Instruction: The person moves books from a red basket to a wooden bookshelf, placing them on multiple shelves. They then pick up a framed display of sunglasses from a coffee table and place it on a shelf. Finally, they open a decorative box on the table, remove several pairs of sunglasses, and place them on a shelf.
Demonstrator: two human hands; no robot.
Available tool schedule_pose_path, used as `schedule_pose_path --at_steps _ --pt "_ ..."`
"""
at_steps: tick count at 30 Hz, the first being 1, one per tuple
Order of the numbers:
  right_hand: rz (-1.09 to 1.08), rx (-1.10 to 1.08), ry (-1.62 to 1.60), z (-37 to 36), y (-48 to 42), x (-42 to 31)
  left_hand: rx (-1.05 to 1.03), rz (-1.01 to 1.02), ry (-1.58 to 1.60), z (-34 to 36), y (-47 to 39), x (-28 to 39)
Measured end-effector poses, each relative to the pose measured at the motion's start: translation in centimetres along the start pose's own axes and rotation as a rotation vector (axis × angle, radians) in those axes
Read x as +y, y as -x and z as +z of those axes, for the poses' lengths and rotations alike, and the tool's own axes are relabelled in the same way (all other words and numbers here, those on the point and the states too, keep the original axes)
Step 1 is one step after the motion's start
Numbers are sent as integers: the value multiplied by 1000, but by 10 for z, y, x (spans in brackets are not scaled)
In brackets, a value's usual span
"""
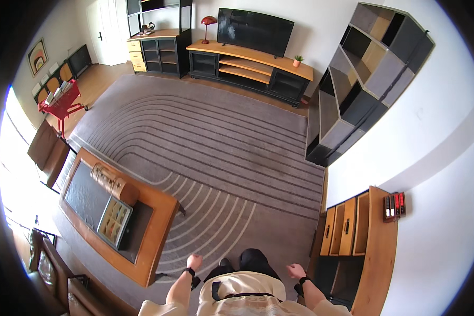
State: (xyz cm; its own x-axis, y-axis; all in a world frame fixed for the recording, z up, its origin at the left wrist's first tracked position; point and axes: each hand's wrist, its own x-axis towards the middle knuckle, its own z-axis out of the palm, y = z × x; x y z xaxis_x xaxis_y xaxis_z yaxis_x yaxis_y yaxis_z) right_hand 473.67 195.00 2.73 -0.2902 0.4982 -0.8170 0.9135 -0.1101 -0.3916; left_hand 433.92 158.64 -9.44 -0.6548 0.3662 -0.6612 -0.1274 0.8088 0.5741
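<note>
My left hand is held out in front of my waist with its fingers curled in, and nothing shows in it. To its left stands a wooden coffee table with a dark inset top, bearing a glass-lidded display box and a brown cylindrical case. My right hand hangs at my other side, fingers partly bent, touching nothing visible. Right of it is a wooden cabinet with drawers. Both wrists wear dark bands.
A grey striped rug covers the floor. Ahead stands a low TV stand with a television. A tall shelf unit lines the right wall. At left are a brown chair, a red cart and a leather sofa.
</note>
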Motion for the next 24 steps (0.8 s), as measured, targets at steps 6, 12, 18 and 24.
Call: schedule_pose_path --at_steps 6,12,18,24 --pt "72 65 148 -28 -148 -64 67 -2 305 -97 -181 205" --pt "142 3 125 -95 -311 -254 -29 -77 234 -158 -289 278" --pt "-474 345 330 -157 -419 -608 53 -95 139 -247 -329 341" --pt "-588 118 -195 -118 -507 -910 -32 -425 91 -327 -445 283"
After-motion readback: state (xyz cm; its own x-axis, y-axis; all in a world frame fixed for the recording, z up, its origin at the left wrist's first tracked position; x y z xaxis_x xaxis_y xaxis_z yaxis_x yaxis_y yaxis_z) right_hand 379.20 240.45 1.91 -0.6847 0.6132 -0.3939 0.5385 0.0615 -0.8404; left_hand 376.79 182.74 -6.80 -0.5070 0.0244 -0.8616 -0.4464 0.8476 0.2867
